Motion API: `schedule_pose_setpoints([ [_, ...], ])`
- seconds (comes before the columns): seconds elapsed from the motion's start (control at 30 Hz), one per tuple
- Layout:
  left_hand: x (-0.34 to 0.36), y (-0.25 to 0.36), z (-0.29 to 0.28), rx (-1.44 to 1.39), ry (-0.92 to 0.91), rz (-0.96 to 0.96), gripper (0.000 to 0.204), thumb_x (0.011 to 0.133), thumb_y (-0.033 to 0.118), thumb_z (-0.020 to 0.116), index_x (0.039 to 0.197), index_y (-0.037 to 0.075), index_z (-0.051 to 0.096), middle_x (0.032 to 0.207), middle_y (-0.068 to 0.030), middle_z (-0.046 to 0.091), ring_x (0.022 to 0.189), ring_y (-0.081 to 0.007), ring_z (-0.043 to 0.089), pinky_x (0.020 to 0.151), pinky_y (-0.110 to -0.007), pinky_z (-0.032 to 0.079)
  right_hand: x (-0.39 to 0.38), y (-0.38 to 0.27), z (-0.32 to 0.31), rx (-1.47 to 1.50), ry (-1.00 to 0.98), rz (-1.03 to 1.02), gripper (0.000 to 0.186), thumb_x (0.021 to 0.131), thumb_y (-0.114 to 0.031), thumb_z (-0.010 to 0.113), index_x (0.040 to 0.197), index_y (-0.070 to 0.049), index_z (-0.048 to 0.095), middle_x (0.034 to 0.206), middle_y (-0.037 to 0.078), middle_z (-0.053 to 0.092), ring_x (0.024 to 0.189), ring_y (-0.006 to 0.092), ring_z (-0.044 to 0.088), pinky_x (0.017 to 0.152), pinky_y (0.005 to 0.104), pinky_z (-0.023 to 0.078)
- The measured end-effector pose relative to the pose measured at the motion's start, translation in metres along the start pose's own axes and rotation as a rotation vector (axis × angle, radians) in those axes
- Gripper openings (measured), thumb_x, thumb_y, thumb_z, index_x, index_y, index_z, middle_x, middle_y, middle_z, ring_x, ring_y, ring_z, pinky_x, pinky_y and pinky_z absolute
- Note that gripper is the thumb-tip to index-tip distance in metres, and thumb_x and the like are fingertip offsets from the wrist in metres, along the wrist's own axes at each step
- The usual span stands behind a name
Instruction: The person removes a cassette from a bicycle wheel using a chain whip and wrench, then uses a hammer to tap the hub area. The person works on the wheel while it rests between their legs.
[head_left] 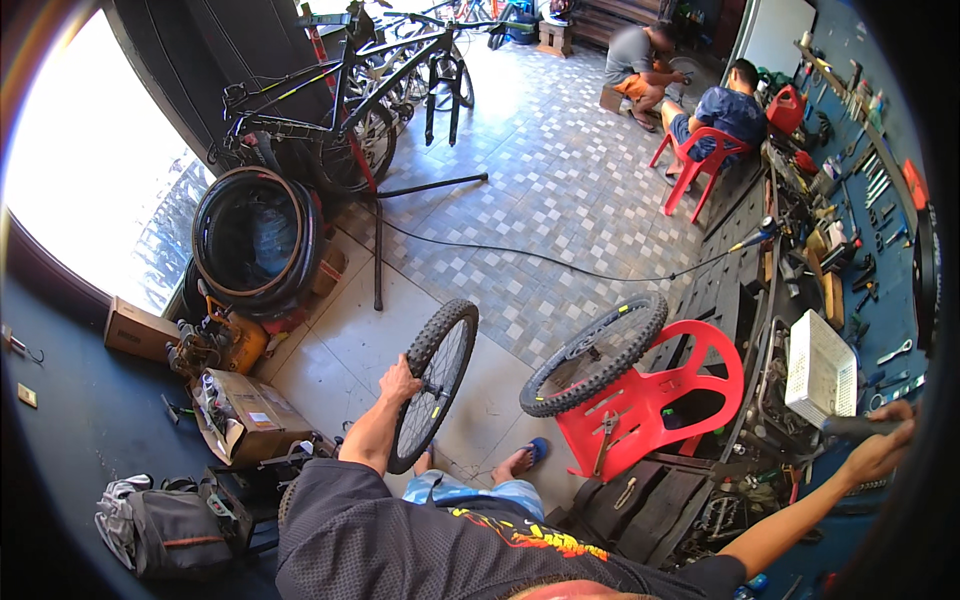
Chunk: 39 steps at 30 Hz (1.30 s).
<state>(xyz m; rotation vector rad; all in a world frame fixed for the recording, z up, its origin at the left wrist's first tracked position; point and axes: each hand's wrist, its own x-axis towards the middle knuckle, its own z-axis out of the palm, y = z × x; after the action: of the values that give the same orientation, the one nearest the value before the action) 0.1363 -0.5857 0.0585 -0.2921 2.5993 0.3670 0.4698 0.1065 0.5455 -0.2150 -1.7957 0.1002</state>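
My left hand [400, 381] grips the knobby tyre of a bicycle wheel [455, 322], which stands upright beside my leg. Far to the right, my right hand [876, 456] is raised at the tool wall with its fingers closed round a dark grey, handle-like object [848, 426]; its exact kind is hard to make out near the rim. A second bicycle wheel [640, 345] leans on a red plastic chair [690, 385] in front of me. On the chair's seat lies an adjustable wrench [606, 436].
A cluttered workbench [740, 330] runs along the right, with a white basket [815, 370] on it. A cable [520, 252] crosses the tiled floor. Back left, a black bicycle frame [345, 95] hangs on a stand near stacked tyres [205, 240]. Two people sit at the back.
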Motion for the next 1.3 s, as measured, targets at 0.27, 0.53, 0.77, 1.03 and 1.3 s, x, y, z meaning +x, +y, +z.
schedule_pose_setpoints([
  [0.27,0.028,-0.069,0.056,-0.047,-0.22,-0.013,0.104,0.08,0.034,0.08,0.157,0.005,0.018,0.146,-0.0291,0.046,0.126,-0.0466,0.058,0.101,-0.054,0.052,-0.22,-0.264,0.128,0.7,-0.716,0.962,0.03,0.104,-0.028,0.059,0.119,-0.003,0.057,0.064,-0.001,0.047,0.044,0.0073,0.044,0.039,0.0231,0.039],
  [0.53,0.052,-0.119,0.036,-0.16,-0.134,0.224,0.105,0.077,0.039,0.078,0.153,-0.005,0.02,0.132,-0.03,0.056,0.111,-0.0495,0.064,0.09,-0.056,0.055,-0.435,-0.433,0.178,0.71,-1.127,1.917,0.032,0.101,-0.024,0.054,0.121,0.0,0.059,0.073,0.007,0.057,0.048,0.0183,0.056,0.04,0.0352,0.049],
  [0.77,0.067,-0.12,0.049,-0.181,-0.062,0.25,0.091,0.078,0.029,0.072,0.147,-0.006,0.025,0.125,-0.0323,0.06,0.109,-0.0531,0.062,0.09,-0.057,0.052,-0.553,-0.461,0.177,0.617,-1.13,2.182,0.033,0.095,-0.011,0.066,0.125,-0.003,0.055,0.085,0.006,0.061,0.067,0.0169,0.063,0.058,0.0315,0.055],
  [1.03,0.029,-0.088,0.039,-0.179,-0.104,0.231,0.078,0.08,0.018,0.068,0.143,-0.003,0.026,0.123,-0.0346,0.058,0.106,-0.0553,0.061,0.09,-0.058,0.05,-0.615,-0.429,0.185,0.682,-1.138,2.408,0.04,0.096,-0.009,0.068,0.129,-0.005,0.046,0.092,0.011,0.062,0.065,0.0182,0.062,0.05,0.0314,0.053],
  [1.3,-0.008,-0.114,0.084,-0.038,-0.121,0.308,0.096,0.082,0.03,0.07,0.149,-0.016,0.019,0.139,-0.0419,0.046,0.123,-0.0558,0.053,0.104,-0.052,0.046,-0.718,-0.434,0.217,0.374,-1.046,2.464,0.03,0.101,-0.029,0.062,0.122,-0.01,0.052,0.083,0.006,0.061,0.058,0.017,0.059,0.05,0.031,0.051],
])
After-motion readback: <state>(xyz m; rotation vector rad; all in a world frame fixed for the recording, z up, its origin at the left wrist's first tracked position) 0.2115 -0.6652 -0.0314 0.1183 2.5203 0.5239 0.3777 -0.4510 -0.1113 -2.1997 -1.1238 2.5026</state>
